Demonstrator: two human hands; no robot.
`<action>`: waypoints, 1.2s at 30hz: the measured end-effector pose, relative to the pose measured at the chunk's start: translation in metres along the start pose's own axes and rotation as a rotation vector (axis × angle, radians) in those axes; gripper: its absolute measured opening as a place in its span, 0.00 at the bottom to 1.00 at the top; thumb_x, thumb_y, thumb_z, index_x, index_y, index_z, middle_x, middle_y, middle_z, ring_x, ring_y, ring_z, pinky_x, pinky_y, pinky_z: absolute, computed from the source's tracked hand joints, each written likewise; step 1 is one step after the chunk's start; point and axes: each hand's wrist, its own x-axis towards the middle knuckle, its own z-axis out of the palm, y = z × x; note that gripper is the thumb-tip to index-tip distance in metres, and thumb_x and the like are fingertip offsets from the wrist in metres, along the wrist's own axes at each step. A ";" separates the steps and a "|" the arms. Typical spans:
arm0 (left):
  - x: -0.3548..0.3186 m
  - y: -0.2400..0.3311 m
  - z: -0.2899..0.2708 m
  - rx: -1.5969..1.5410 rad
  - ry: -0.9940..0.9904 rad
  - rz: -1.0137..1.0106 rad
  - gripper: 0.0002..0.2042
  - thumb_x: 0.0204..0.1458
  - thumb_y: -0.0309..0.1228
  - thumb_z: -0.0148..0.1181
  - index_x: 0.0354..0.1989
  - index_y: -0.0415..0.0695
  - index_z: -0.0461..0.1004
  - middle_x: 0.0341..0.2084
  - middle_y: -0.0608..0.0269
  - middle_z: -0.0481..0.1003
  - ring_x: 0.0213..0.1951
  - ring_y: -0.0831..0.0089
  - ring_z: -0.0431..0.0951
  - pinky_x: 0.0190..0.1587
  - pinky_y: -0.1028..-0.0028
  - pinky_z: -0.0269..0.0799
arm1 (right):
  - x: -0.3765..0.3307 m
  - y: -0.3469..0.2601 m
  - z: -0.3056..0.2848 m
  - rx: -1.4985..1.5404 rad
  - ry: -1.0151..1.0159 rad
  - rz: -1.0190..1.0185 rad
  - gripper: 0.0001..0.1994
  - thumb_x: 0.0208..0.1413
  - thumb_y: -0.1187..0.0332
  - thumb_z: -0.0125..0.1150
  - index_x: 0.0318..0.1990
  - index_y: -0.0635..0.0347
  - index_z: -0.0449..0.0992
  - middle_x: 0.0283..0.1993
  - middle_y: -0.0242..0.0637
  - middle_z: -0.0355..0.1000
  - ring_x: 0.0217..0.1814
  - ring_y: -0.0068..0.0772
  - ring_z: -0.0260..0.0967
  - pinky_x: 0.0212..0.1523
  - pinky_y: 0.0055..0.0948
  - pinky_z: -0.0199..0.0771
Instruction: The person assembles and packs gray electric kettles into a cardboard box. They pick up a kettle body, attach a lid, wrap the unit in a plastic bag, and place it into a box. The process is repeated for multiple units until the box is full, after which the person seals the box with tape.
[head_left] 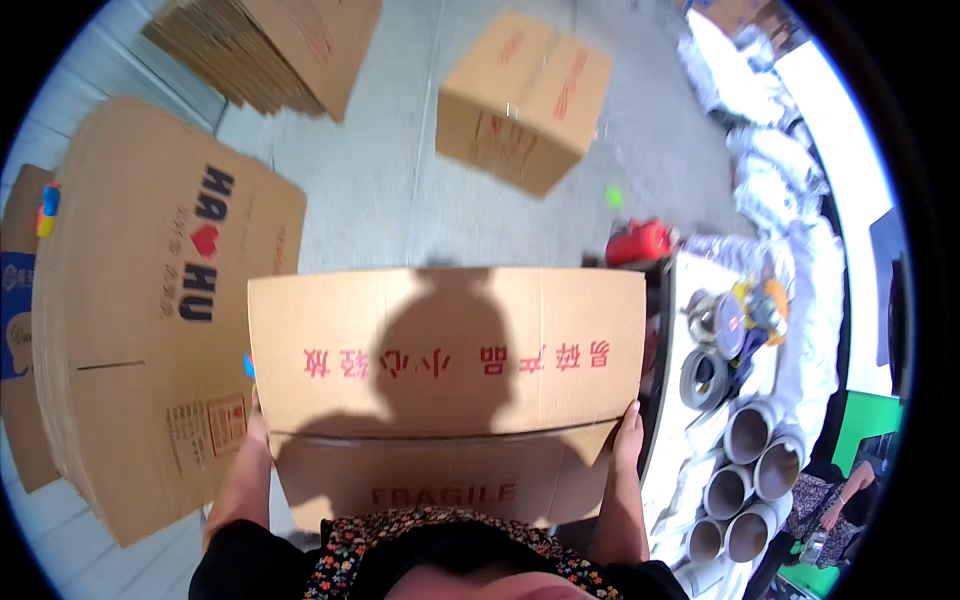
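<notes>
A large brown cardboard box (pixel 570 310) with red printing is in front of my body, its upper flap or panel meeting a lower one along a dark seam. At its left edge my left hand (pixel 258 418) is closed on the cardboard, and most of the fingers are hidden behind it. My right hand (pixel 628 436) grips the opposite edge at about the same height, thumb in view. A shadow of a head and shoulders falls over the middle of the box. The underside of the box is out of sight.
Flat cardboard cartons (pixel 130 300) stand stacked at left, with another bundle (pixel 300 50) farther back. A closed carton (pixel 525 90) sits on the floor ahead. On the right, a table holds tape rolls (pixel 704 378) and cardboard tubes (pixel 750 430), near a red object (pixel 640 242). Another person (pixel 825 515) is at lower right.
</notes>
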 end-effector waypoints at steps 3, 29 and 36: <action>-0.028 0.015 -0.001 -0.186 -0.095 0.148 0.24 0.59 0.46 0.37 0.58 0.43 0.59 0.52 0.55 0.67 0.49 0.60 0.70 0.48 0.64 0.70 | -0.012 -0.093 -0.034 0.142 0.033 -0.198 0.30 0.60 0.46 0.38 0.47 0.69 0.70 0.43 0.48 0.72 0.47 0.39 0.67 0.49 0.31 0.62; 0.059 0.064 0.459 0.531 -0.211 0.427 0.24 0.56 0.28 0.50 0.61 0.41 0.52 0.47 0.59 0.68 0.49 0.71 0.68 0.52 0.70 0.64 | 0.348 -0.620 0.139 -0.456 0.236 -1.411 0.27 0.54 0.54 0.50 0.58 0.60 0.61 0.61 0.49 0.57 0.65 0.46 0.50 0.64 0.42 0.49; -0.009 0.036 0.318 0.798 0.138 0.281 0.23 0.54 0.25 0.52 0.58 0.39 0.54 0.38 0.60 0.71 0.38 0.74 0.72 0.37 0.73 0.70 | 0.363 -0.598 0.127 0.773 -1.031 -0.839 0.20 0.60 0.56 0.44 0.50 0.62 0.70 0.52 0.42 0.68 0.56 0.34 0.63 0.59 0.32 0.58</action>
